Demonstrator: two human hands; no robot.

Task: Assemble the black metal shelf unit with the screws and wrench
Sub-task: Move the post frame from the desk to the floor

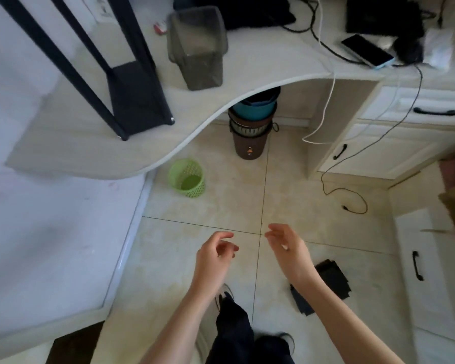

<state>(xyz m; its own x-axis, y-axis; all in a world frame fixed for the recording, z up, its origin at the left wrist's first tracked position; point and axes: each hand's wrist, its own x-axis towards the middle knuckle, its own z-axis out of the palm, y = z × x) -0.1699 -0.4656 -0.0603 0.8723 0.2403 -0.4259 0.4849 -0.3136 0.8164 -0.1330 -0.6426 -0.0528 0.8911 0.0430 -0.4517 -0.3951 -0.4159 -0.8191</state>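
Left hand: raised over the tiled floor, fingers loosely curled, nothing held.
Right hand: raised beside the left, apart from it, fingers loosely curled and empty; thumb and forefinger tips are brought close together.
Black metal shelf unit: stood on the curved desk top at upper left, well apart from both hands; slanting black legs and one dark shelf panel are seen.
Screws and wrench: not made out.
Grey mesh bin: set on the desk, just right of the shelf unit.
Green basket: placed on the floor below the desk edge.
Brown bin: stood under the desk, a blue tub stacked in it.
Phone: laid on the desk at upper right, among cables.
Black sheets: lain on the floor, right of the right forearm.
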